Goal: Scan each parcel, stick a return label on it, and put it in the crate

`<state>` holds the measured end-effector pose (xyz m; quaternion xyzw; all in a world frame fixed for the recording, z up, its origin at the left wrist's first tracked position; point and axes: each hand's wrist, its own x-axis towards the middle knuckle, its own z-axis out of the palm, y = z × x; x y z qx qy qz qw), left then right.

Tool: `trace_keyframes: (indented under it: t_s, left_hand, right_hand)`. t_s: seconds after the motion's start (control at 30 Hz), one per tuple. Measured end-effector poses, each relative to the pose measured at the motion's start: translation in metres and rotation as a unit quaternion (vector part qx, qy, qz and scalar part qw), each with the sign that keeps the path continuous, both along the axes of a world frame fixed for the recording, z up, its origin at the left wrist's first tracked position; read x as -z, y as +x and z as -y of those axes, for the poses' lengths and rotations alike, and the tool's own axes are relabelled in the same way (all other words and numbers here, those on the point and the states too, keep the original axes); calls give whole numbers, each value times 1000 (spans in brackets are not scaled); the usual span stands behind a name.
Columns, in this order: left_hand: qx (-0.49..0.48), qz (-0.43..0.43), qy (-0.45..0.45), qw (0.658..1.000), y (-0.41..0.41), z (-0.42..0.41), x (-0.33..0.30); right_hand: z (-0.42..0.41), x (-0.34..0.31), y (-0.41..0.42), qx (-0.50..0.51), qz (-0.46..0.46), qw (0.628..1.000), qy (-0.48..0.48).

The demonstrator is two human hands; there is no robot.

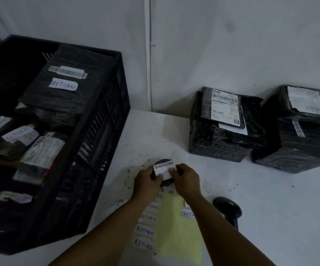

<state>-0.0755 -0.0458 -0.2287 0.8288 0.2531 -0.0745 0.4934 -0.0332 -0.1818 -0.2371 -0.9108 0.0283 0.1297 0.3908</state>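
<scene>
Both hands on a small round black plastic-wrapped parcel [164,178] sitting on the white table [251,198], right in front of me. My left hand [147,182] is curled round its left side, thumb up on the white handwritten RETURN label [164,173]. My right hand [186,179] pinches the other side, thumb pressing the label's right edge. The label sits just under the parcel's white barcode strip [164,165], only "RET" readable btw, the rest is under my thumbs.

Below my wrists is a pale yellow backing sheet [176,227] w/ a column of spare white RETURN stickers [144,230] down its left edge, plus one more on the right by my forearm. The black handheld barcode scanner [228,209] lies on the table just right of my right arm, green light showing.

On the left is the big black slatted plastic crate [101,143], a bunch of black-wrapped parcels already inside, the top one [65,89] w/ a barcode and RETURN label on it. Far right against the wall there's a black-wrapped box parcel with a white shipping label [224,127] and next to it two stacked black-wrapped boxes [305,135], well apart from the one I'm holding.
</scene>
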Motion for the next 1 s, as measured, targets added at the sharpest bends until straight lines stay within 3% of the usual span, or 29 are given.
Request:
trace_keyframes:
  t_s: [0.27, 0.47, 0.73, 1.0]
  left_hand:
    - [-28, 22, -3, 999, -1, -1, -16]
    - [-43, 100, -30, 994, 2, -9, -68]
    - [-61, 252, 16, 966, -22, -62, -172]
    - [-153, 263, 85, 949, -59, -152, -236]
  right_hand:
    - [3, -17, -11, 41, 21, 999, -2]
    - [-3, -69, -20, 75, 119, 981, 135]
    - [-58, -160, -23, -3, 205, 943, 264]
    - [-149, -210, -29, -98, 228, 921, 299]
